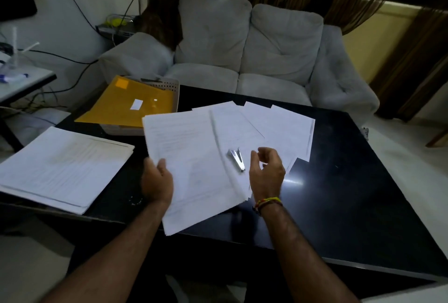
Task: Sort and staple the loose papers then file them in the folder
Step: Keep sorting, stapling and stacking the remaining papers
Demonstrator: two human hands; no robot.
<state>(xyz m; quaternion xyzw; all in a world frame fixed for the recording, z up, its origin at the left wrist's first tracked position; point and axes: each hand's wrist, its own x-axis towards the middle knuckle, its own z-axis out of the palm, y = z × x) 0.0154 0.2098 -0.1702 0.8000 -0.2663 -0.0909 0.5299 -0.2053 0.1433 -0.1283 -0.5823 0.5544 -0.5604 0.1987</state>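
Observation:
My left hand [157, 179] grips the left edge of a bundle of white papers [186, 157], thumb on top, holding it slightly raised over the black table [339, 181]. A small silver stapler [236, 159] lies on loose white sheets [274, 128] fanned out across the table's middle. My right hand [266, 171] hovers just right of the stapler with its fingers loosely curled and nothing in it. A neat stack of papers [63, 167] lies at the table's left edge. The yellow folder [131, 104] rests on a pale tray [167, 89] at the back left.
A grey sofa [242, 48] stands directly behind the table. At the far left is a small side table [21, 84] with pens and cables. The table's right half is bare glossy black surface.

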